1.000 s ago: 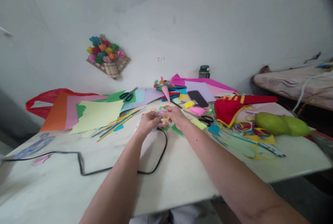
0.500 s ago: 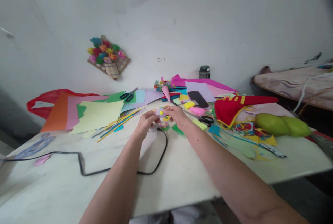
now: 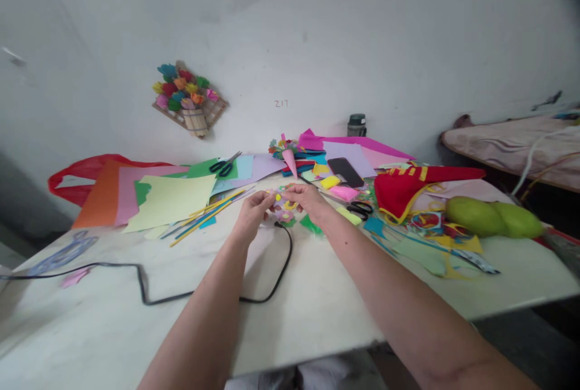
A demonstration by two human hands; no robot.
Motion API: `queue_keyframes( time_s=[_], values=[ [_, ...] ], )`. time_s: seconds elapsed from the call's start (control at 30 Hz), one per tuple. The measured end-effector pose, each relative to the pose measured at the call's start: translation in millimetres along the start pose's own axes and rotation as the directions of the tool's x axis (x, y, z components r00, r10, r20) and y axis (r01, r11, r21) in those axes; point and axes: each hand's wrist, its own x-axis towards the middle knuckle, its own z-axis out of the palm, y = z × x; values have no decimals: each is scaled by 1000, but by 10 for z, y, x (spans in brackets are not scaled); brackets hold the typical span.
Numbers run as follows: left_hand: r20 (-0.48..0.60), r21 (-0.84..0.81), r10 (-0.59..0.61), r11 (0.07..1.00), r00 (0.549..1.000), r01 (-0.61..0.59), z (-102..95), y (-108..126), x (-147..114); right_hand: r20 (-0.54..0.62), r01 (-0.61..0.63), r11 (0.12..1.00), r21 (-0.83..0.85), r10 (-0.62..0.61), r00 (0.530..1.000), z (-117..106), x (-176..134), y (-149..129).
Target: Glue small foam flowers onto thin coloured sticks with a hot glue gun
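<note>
Near the middle of the table, my left hand (image 3: 254, 213) and my right hand (image 3: 310, 201) face each other, fingertips pinched. Between them is a small purple paper flower (image 3: 278, 198) with a yellow centre, blurred and partly covered by the fingers. Both hands appear to grip its edges. Just below and behind it are more pink and purple paper flowers (image 3: 285, 216) with green bits; which of these touch the fingers I cannot tell. The end of a black cable (image 3: 290, 251) lies right below the flowers. A green paper scrap (image 3: 310, 225) sits beneath my right wrist.
Coloured paper sheets (image 3: 170, 199) and thin strips (image 3: 206, 217) lie left, with scissors (image 3: 225, 165) on top. A pink paper cone (image 3: 289, 163), a phone (image 3: 345, 172), black-handled scissors (image 3: 360, 210), a red cloth (image 3: 401, 193) and green fruit (image 3: 493, 217) are at the back and right.
The purple flower has tilted slightly between my fingers, and its yellow centre sits a little further left. My left fingers have shifted slightly; the things on the table stay in place.
</note>
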Motion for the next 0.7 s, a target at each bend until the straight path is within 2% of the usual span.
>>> queue_keyframes(
  time_s=[0.1,0.27,0.47,0.7],
  values=[
    [17,-20,-11,1000,1000,11,-8,0,-3,4,8,1000,1,-8,1000,0,5,12],
    [-21,32,-2,999,1000,3,-19,-19,13,28,21,1000,10,-21,999,10,5,26],
    [-42,-49,-6,999,999,4,-19,-19,22,1,14,1000,20,-14,1000,24,12,26],
    [-80,14,30,999,996,-28,-8,-30,30,10,7,1000,22,-7,1000,48,7,43]
  ],
)
